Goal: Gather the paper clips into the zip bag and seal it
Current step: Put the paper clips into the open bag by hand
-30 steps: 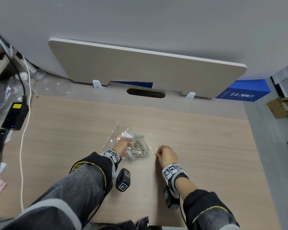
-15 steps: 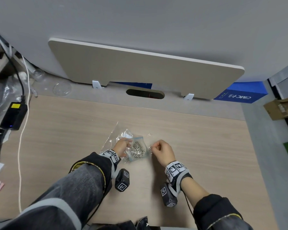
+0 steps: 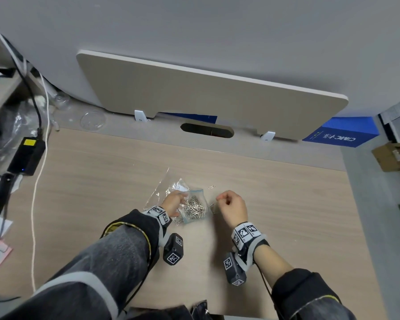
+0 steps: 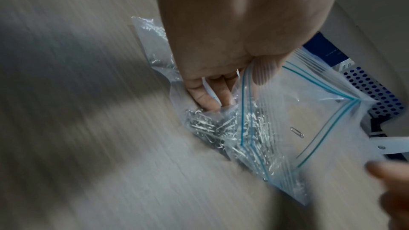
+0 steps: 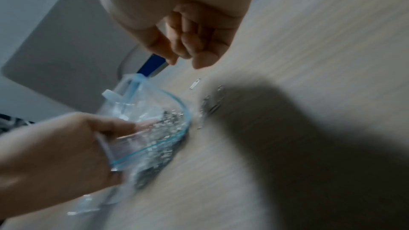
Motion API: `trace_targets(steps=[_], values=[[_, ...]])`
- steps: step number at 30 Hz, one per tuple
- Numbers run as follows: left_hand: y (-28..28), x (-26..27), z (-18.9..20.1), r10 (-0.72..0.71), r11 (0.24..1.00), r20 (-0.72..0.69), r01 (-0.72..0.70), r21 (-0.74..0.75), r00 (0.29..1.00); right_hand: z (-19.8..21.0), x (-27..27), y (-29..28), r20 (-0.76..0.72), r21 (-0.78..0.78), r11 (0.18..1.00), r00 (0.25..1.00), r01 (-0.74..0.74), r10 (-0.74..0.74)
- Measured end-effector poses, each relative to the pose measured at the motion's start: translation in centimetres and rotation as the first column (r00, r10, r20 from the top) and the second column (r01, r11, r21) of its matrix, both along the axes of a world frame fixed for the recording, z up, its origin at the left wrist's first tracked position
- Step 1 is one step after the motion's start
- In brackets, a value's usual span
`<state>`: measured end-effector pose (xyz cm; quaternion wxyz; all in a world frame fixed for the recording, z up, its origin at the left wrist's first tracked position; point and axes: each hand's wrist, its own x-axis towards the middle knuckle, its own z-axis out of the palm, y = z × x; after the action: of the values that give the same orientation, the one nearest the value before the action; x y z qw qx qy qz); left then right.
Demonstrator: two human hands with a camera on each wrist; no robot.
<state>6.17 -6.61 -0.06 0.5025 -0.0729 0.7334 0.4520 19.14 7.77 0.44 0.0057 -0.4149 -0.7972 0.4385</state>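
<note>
Clear zip bag (image 3: pixel 195 207) is lying near the desk's (image 3: pixel 102 181) middle, mouth gaping, holding a heap of paper clips (image 3: pixel 193 208). Left hand (image 3: pixel 174 202) is pinching its rim. Right hand (image 3: pixel 231 207) is hovering just beside, fingers curled, whether pinching anything unclear. Loose clips (image 3: pixel 212 207) are lying between them; one loose clip (image 3: pixel 211 187) farther back.

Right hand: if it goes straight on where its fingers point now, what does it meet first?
The right hand would probably meet the loose clips lying just before the bag; depth is unclear.
</note>
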Motion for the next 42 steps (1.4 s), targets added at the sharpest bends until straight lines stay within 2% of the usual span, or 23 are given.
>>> trace_targets(steps=[3, 6, 12, 17, 26, 32, 37, 42], values=[[-0.1, 0.1, 0.1, 0.007, 1.000, -0.002, -0.007, -0.002, 1.000, -1.2, 1.0, 1.5, 0.298, 0.044, 0.995, 0.952, -0.087, 0.070], [0.0, 0.0, 0.0, 0.008, 1.000, -0.002, -0.008, -0.003, 1.000, -2.2, 1.6, 1.4, 0.411, 0.090, 0.980, 0.903, -0.179, 0.128], [0.1, 0.1, -0.1, -0.016, 1.000, -0.012, 0.016, -0.016, 1.000, -2.7, 0.7, 0.2, 0.404, 0.123, 0.973, 0.905, -0.195, 0.131], [0.2, -0.1, -0.2, -0.030, 0.999, -0.019, 0.030, -0.016, 0.999, -2.9, 0.1, -0.5, 0.395, 0.181, 0.939, 0.896, -0.293, 0.203], [0.0, -0.1, 0.1, -0.040, 0.999, -0.019, 0.040, -0.026, 0.999, -3.4, 0.1, 0.1, 0.353, 0.166, 0.903, 0.879, -0.397, 0.321], [-0.1, -0.1, 0.0, -0.037, 0.999, -0.032, 0.036, -0.019, 0.999, -3.2, 1.3, 1.2, 0.186, 0.118, 0.968, 0.962, -0.223, 0.199], [-0.1, -0.2, -0.2, -0.037, 0.999, -0.024, 0.037, -0.012, 0.999, -3.5, 2.1, 1.9, 0.242, 0.131, 0.945, 0.934, -0.300, 0.263], [0.0, -0.1, -0.1, -0.034, 0.999, -0.018, 0.034, -0.015, 0.999, -3.6, 2.0, 1.3, 0.311, 0.133, 0.942, 0.915, -0.309, 0.256]])
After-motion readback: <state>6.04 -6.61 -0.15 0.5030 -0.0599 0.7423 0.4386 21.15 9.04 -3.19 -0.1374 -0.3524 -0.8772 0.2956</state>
